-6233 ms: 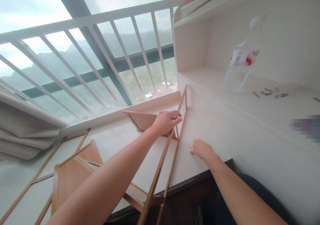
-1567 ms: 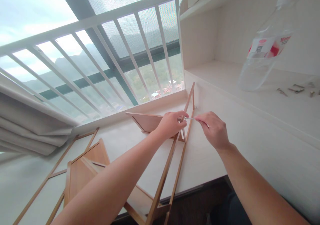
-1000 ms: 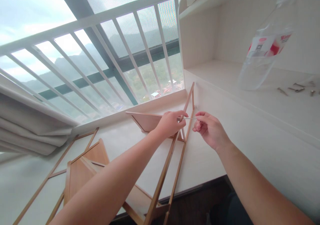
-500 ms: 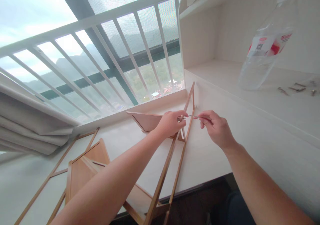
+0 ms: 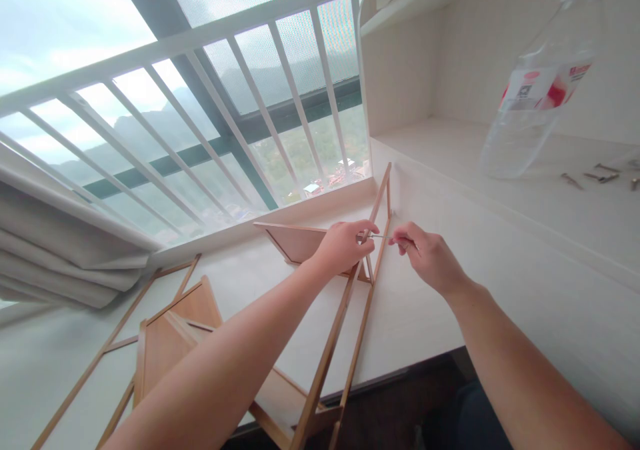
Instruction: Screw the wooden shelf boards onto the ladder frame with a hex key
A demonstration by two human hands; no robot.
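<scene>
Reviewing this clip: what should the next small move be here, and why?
Probably a slight turn of the thin metal tool by the right hand, with the left hand steadying the wooden frame. The right hand pinches the tool, which points toward the frame where the left hand grips it; I cannot tell whether its tip is seated.

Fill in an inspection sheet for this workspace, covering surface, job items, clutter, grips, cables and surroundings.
Surface: white tabletop, dark front edge.
Job items: wooden frame, wooden panel, thin metal rod, loose fasteners on the shelf.
Clutter: clear bottle, beside the fasteners.
Grips: left grip on the frame's bar; right grip pinching the rod.
Cables: nothing seen.
Surroundings: white railing, window behind it, grey curtain at left.
</scene>
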